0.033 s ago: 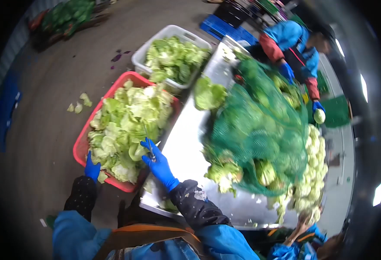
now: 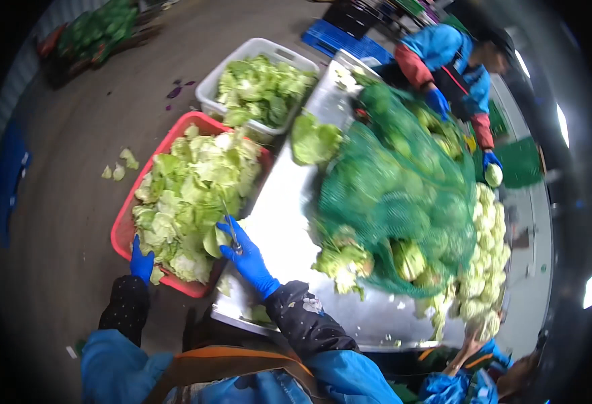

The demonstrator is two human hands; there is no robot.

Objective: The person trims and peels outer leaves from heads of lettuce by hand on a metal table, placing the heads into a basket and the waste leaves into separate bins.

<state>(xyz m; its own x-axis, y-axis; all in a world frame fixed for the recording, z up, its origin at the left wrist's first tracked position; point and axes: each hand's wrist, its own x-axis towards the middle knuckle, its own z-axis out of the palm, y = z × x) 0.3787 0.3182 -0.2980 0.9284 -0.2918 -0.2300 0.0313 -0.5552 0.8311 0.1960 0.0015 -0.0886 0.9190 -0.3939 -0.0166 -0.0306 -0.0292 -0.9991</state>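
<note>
My left hand, in a blue glove, grips the near left rim of a red basket full of pale green leaves. My right hand, also gloved in blue, holds a knife with its blade over those leaves, beside the edge of a steel table. On that table lie a green mesh sack of cabbages, a loose leafy trimming and another large leaf.
A white crate of leaves stands behind the red basket. Two co-workers handle cabbages at the table's right side, near piled trimmed cabbages. Blue pallets, floor scraps and sacks lie farther off.
The whole scene sits slightly higher and farther left in view as my head shifts a little. Both my hands keep nearly the same positions and grips.
</note>
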